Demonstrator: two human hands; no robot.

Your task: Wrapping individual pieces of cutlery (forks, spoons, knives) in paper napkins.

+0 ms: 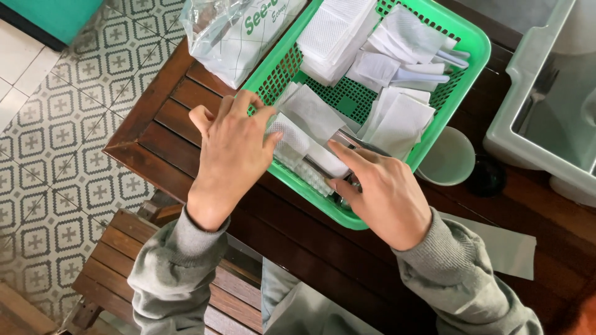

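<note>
My left hand [230, 155] and my right hand [382, 189] meet over the near corner of a green plastic basket [462, 46]. Between them they hold a white napkin [298, 146] wrapped around metal cutlery, whose shiny end [344, 138] shows by my right fingers. My left fingers pinch the napkin's left end; my right fingers press on its right part. The basket holds several folded white napkins [400, 118] and wrapped cutlery bundles [422, 71].
The basket sits on a dark wooden slatted table [167, 133]. A clear bag of white napkins [239, 37] lies at the top. A pale bowl [448, 158], a grey tub [540, 111] with a fork, and a loose paper sheet [506, 248] are to the right. A wooden bench [112, 267] stands below.
</note>
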